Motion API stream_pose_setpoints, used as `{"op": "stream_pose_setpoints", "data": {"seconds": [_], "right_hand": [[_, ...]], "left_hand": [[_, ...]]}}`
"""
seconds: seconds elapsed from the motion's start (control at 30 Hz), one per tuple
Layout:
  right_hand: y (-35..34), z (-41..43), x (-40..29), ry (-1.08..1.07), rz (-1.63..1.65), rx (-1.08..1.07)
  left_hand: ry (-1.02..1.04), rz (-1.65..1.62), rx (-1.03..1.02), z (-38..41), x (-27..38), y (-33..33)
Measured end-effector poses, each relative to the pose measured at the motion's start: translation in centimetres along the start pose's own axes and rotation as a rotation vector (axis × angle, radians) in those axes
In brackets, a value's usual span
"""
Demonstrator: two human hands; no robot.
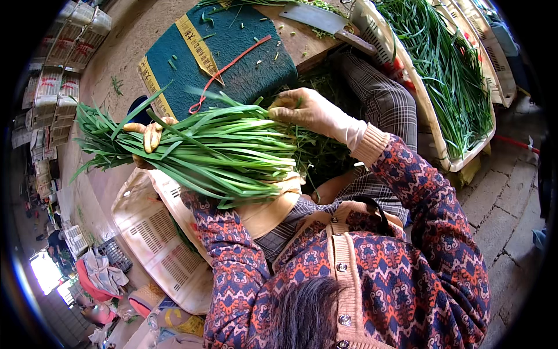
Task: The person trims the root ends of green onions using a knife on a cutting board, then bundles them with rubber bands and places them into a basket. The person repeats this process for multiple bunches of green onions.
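Note:
My left hand (150,134), in a stained glove, grips a large bunch of garlic chives (218,148) around its leafy part. The leaves fan out to the left and the pale stem ends point right, over my lap. My gloved right hand (305,109) is at the upper stem ends with thumb and fingers close together. A bit of green shows at those fingers, but whether they pinch a stem is unclear. Just beyond the bunch, a red tie strip (231,65) lies looped on a teal-covered work surface (244,48) with yellow printed tape.
A cleaver (316,18) lies on the wooden board (287,32), its handle jutting toward my knee. At right stands a crate (440,148) full of chives. Another plastic crate (161,235) is by my left arm. Trimmings (324,152) pile up below the board.

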State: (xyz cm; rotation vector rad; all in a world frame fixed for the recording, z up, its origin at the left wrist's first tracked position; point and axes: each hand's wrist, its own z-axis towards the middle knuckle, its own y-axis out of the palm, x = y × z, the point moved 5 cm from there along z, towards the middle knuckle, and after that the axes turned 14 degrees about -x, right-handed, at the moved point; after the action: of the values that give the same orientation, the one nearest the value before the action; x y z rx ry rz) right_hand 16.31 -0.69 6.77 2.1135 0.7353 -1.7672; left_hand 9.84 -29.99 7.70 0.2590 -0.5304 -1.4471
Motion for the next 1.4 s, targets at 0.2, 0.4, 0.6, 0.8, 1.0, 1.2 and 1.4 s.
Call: {"op": "stream_pose_setpoints", "data": {"seconds": [0.2,0.4,0.6,0.8,1.0,1.2,1.4], "right_hand": [[-4.4,-4.4,3.3,-0.029,-0.258,0.369],[-2.2,-4.9,2.1,0.137,0.084,0.27],[3.9,-1.7,1.4,-0.012,0.821,0.006],[4.1,-0.1,0.3,-0.106,1.01,-0.103],[3.4,-0.2,-0.4,0.038,0.739,-0.174],[3.5,-0.4,-0.6,-0.018,0.697,-0.2],[3.4,-1.0,0.1,0.005,0.644,-0.375]], "left_hand": [[0.009,-0.014,-0.02,0.1,-1.9,-1.6],[0.119,0.057,0.027,0.7,0.2,1.7],[0.05,0.061,0.028,1.5,-1.4,0.5],[-0.037,0.043,-0.014,0.7,0.2,-0.2],[-0.011,0.032,0.025,0.1,1.0,-0.3],[0.061,0.029,0.071,0.1,-0.2,0.2],[0.064,-0.002,0.09,0.4,-0.6,0.9]]}}
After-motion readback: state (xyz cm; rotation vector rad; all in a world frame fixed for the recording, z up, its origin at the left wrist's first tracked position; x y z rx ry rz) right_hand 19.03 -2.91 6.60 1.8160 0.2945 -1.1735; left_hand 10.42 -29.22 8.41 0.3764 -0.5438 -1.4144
